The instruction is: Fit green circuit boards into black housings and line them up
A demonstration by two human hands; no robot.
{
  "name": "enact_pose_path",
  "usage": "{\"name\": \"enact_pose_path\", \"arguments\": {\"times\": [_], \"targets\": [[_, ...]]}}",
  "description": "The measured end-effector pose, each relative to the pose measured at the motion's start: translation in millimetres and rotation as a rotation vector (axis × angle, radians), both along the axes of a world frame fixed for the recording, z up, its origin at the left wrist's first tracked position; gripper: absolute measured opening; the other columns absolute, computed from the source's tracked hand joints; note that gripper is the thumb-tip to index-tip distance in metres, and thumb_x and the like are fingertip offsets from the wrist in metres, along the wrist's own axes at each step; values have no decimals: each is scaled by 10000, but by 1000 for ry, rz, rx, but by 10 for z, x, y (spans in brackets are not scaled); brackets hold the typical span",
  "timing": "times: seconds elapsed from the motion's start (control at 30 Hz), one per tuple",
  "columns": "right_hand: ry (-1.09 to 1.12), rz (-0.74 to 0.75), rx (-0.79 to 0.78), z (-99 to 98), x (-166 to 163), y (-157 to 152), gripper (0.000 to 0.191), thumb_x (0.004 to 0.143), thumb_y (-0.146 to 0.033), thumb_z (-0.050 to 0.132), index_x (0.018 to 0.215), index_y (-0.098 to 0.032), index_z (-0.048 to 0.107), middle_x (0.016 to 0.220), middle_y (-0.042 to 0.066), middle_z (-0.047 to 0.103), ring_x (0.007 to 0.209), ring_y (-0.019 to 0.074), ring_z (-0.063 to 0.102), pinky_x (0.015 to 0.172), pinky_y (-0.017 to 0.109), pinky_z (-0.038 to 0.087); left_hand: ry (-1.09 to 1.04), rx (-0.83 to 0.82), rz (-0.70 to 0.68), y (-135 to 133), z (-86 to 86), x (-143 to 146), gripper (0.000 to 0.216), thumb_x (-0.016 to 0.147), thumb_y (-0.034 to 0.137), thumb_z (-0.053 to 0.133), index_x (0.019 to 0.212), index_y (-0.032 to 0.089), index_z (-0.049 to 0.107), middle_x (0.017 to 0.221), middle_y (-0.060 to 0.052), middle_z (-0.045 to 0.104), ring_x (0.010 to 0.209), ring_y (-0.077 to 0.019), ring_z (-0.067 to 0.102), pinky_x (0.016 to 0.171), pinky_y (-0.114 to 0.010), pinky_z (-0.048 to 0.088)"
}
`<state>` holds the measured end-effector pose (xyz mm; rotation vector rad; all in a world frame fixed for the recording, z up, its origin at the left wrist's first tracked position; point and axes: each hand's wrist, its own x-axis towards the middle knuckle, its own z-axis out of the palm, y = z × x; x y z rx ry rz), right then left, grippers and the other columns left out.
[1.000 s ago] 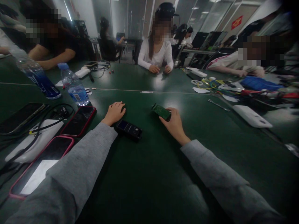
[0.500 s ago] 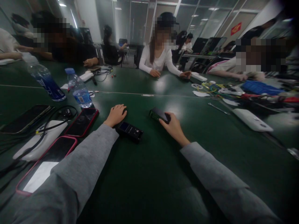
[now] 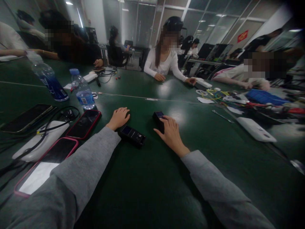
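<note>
My left hand [image 3: 119, 117] lies flat on the green table, fingers stretched out and holding nothing. Just below it is a black handheld device [image 3: 132, 135] with a small screen and buttons, lying flat at the edge of my sleeve. A second black device with a small screen [image 3: 158, 120] sits to the right, its near end partly covered by my right hand [image 3: 172, 134]. The fingers of that hand rest over the device's right side, while the thumb is spread away from it, apart from the device.
On the left are a red-edged phone [image 3: 84, 124], a pink-cased phone [image 3: 56, 152], a white power bank [image 3: 40, 143] with black cables, and two bottles, one a water bottle [image 3: 83, 92]. Right: a wrench [image 3: 222, 116], a white device [image 3: 256, 129], tangled cables. Co-workers sit opposite.
The device under my right hand has gone from tilted in its grasp to lying with its screen up. My right thumb has come off it. My left hand stays put.
</note>
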<state>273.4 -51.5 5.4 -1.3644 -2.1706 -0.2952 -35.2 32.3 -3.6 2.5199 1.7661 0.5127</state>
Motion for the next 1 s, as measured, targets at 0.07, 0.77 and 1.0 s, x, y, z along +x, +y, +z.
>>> {"name": "enact_pose_path", "arguments": {"times": [0.07, 0.77, 1.0], "targets": [[36, 53, -45, -8, -2, 0, 515, 990, -451, 556, 1394, -144, 467, 1431, 235, 464, 1292, 406, 485, 977, 596, 500, -11, 10, -9, 2, -7, -6, 471, 1041, 377, 385, 1416, 157, 566, 1526, -155, 538, 1413, -320, 471, 1151, -545, 390], [33, 206, -224, 69, -724, -321, 571, 1039, -359, 472, 1584, -269, 328, 1304, 200, 511, 1082, 359, 629, 833, 530, 621, 0, 28, -5, -3, -12, 8, 438, 1038, 345, 412, 1409, 177, 572, 1529, -144, 539, 1409, -308, 470, 1135, -523, 393], [38, 51, -147, -5, -640, -73, 674, 1051, -554, 386, 1600, -173, 295, 1144, 200, 584, 995, 373, 625, 817, 560, 588, -46, 77, -55, -67, 78, 48, 482, 1052, 332, 371, 1501, 188, 471, 1529, -131, 537, 1395, -291, 498, 1134, -496, 402]]}}
